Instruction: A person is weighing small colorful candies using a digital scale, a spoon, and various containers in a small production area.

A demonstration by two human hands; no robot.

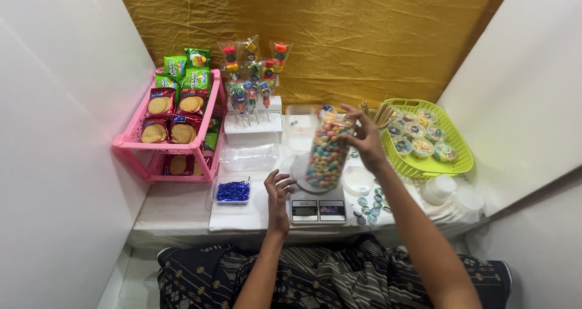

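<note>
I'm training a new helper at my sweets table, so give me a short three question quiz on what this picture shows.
1. True or false: the right hand holds the tall clear jar of coloured candies tilted over the digital scale.
2. What lies in the small clear tray left of the left hand?
A. blue shiny bits
B. wooden sticks
C. round lids
3. Fill in: the biscuit packets sit in a ____ rack.

Key: 1 true; 2 A; 3 pink.
</note>
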